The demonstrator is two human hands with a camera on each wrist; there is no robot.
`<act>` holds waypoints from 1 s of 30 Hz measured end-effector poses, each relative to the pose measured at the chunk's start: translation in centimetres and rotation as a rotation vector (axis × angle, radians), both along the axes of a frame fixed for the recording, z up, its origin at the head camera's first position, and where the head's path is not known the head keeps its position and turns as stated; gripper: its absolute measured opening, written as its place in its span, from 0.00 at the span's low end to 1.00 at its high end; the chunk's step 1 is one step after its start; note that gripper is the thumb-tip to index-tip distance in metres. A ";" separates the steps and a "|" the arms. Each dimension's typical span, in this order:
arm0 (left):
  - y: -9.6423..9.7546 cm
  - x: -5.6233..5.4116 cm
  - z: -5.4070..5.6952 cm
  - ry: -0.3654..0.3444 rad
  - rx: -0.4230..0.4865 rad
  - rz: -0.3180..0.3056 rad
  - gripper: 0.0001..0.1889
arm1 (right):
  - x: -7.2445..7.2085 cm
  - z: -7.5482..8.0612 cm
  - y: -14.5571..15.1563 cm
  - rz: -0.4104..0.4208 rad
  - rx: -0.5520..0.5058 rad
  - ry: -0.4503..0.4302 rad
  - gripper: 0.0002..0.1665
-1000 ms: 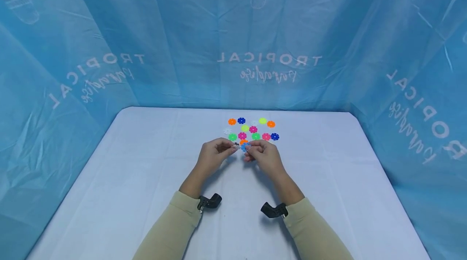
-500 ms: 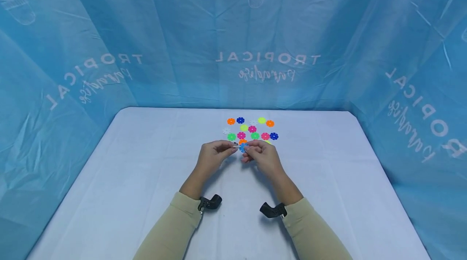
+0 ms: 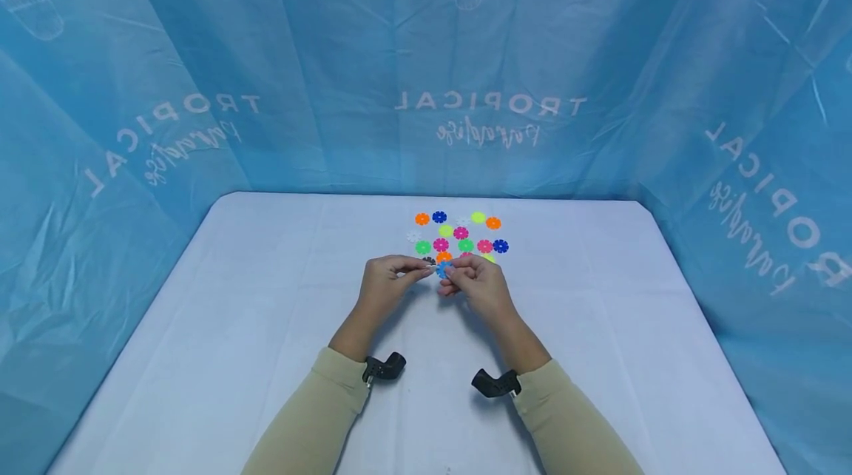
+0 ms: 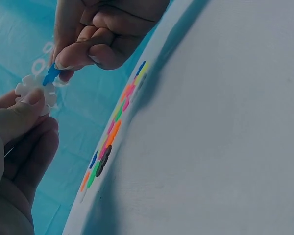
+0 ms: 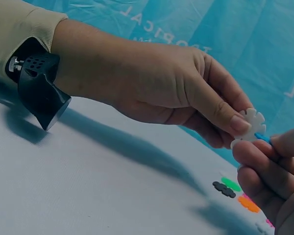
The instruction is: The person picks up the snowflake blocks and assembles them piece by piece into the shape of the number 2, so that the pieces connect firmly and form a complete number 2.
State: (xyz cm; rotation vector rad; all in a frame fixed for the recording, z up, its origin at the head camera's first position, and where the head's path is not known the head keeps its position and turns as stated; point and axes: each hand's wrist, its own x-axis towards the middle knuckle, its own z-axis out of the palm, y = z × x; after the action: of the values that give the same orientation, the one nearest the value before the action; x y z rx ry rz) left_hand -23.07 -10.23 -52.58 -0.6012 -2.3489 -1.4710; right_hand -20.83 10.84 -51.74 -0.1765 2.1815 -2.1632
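On my left wrist feed, at the frame's left, the left hand (image 4: 19,142) pinches a white disc (image 4: 48,98); up and right of it, the right hand (image 4: 108,34) pinches a blue disc (image 4: 51,75), edge-on and crosswise at the white rim. Whether their slots engage, I can't quite tell. Loose discs (image 3: 466,246) lie just beyond, at the head view's centre.

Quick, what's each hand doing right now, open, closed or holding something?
Left hand: closed, pinching a white notched disc.
Right hand: closed, pinching a blue notched disc.
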 end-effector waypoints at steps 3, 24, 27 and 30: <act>0.0 -0.1 -0.1 0.034 0.012 -0.022 0.03 | -0.1 0.0 0.2 0.014 -0.018 -0.012 0.13; -0.1 0.5 -0.1 -0.058 -0.011 -0.143 0.16 | -0.1 -0.2 0.3 0.042 -0.055 0.008 0.13; -0.1 0.6 -0.3 -0.075 -0.013 -0.164 0.17 | -0.1 -0.2 0.3 0.069 -0.021 0.039 0.13; -0.2 0.5 -0.4 -0.057 -0.010 -0.157 0.14 | -0.2 0.0 0.5 0.080 0.028 0.058 0.15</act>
State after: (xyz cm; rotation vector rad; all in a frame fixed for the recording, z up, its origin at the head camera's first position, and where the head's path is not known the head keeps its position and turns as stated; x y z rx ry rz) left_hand -22.60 -10.41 -52.99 -0.7720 -2.4018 -1.5628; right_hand -21.03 11.33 -51.74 -0.3233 2.1934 -2.1104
